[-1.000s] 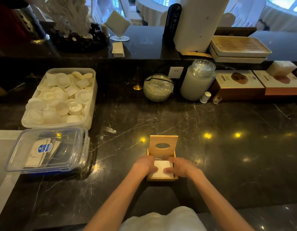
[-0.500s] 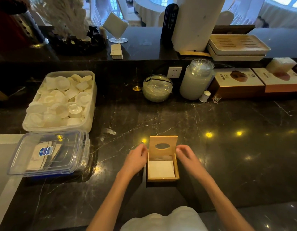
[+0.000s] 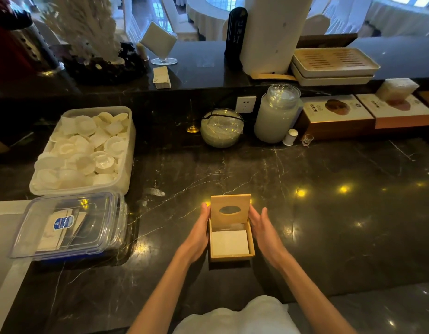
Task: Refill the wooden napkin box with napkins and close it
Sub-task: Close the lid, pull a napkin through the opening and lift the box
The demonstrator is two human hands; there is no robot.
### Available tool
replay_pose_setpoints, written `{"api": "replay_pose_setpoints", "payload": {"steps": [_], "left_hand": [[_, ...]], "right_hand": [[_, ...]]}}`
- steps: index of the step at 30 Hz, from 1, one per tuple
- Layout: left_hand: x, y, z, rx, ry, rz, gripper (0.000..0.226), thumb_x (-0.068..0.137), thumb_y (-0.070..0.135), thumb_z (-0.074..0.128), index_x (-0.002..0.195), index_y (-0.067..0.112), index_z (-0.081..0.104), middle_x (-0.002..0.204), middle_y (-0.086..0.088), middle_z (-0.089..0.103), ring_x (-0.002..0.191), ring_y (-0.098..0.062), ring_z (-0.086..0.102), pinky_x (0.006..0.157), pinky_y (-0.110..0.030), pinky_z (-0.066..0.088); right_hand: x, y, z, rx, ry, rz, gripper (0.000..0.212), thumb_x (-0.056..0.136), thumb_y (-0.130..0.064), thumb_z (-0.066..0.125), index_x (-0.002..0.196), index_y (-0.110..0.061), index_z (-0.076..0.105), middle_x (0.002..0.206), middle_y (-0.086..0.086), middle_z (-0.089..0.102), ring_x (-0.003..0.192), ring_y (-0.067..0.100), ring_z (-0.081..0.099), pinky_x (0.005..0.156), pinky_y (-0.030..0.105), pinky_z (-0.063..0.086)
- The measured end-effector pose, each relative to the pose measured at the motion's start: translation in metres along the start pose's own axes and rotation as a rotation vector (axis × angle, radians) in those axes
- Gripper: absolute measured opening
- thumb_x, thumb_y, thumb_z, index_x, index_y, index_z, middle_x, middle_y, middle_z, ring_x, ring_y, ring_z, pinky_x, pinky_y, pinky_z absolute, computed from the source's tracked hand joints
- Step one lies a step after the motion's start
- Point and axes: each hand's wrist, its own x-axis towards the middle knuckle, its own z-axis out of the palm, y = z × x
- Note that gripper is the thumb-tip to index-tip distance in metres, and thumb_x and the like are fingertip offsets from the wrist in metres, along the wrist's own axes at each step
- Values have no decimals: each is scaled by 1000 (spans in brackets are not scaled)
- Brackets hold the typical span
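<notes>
The small wooden napkin box [image 3: 232, 257] stands on the black marble counter in front of me. Its lid [image 3: 230, 208], with an oval slot, stands upright at the far side. A stack of white napkins [image 3: 229, 242] fills the inside. My left hand [image 3: 198, 233] lies flat along the box's left side, fingertips touching the lid's left edge. My right hand [image 3: 264, 229] is spread beside the right side, fingers near the lid's right edge, holding nothing.
A clear lidded plastic container [image 3: 69, 224] sits at the left, with a white tub of small dishes [image 3: 85, 150] behind it. A glass bowl [image 3: 221, 127], a frosted jar [image 3: 276, 114] and flat boxes [image 3: 338, 116] line the back wall. Bare counter stretches to the right.
Both hands lifted off the napkins inside the box and moved out to its sides, then forward towards the upright lid's edges. The box and lid have not moved.
</notes>
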Motion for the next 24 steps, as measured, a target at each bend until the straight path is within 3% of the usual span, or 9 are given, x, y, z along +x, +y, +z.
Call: {"api": "replay_pose_setpoints", "payload": {"steps": [2,5,8,10,13,16,17,21,24], "left_hand": [[-2,-9,-3,39,26,18,50,101,53,9,121,39,53,113,24,60,99,17,58,83,-15,41],[-6,-35,-12,52,63,26,65,99,59,11,130,27,58,139,15,45,129,3,40,110,-27,33],[-12,-60,-12,174,41,43,47,93,65,30,130,46,52,154,4,32,138,-14,34,118,-45,26],[-14,-73,-9,287,34,105,37,99,48,42,136,51,42,159,9,20,146,-15,19,119,-40,20],[-17,-80,-4,339,57,164,47,101,35,46,143,49,32,162,16,7,146,-1,2,113,-28,12],[-18,-82,-3,307,64,170,48,101,36,46,145,47,32,162,16,6,139,8,3,111,-25,13],[-17,-83,-3,301,67,172,48,100,36,46,145,47,32,162,15,7,139,8,4,110,-24,14],[-17,-83,-3,292,74,177,48,100,35,47,145,45,33,161,16,11,137,11,10,103,-12,19],[-16,-84,-4,313,87,189,50,98,40,48,145,45,33,162,14,11,141,6,10,108,-20,18]], "right_hand": [[-10,12,-2,-81,19,-25,61,95,-66,16,149,-42,29,156,-17,31,143,6,25,117,37,20],[-24,33,-10,-137,33,-21,83,75,-89,28,144,-43,39,161,-15,13,145,8,14,117,41,20],[-35,53,-19,-230,-21,-3,81,67,-94,26,132,-54,51,160,-19,3,144,9,10,121,49,19],[-39,60,-20,-310,-66,9,74,69,-93,23,131,-60,47,160,-22,-1,147,12,8,121,53,17],[-34,62,-17,-400,9,-38,59,80,-83,30,130,-57,50,155,-30,4,150,12,6,121,49,15],[-23,56,-12,-597,157,-202,25,97,-47,48,117,-46,63,157,-21,16,150,7,2,119,43,11],[-20,51,-8,-690,175,-261,22,99,-38,50,114,-43,65,158,-17,19,150,6,0,118,40,9],[-5,33,14,-1111,98,-366,32,101,-38,39,122,-37,64,161,-11,3,149,16,-20,117,42,0],[5,31,28,-1300,52,-326,40,103,-42,28,126,-34,60,164,-2,-8,145,26,-30,116,45,-13]]}}
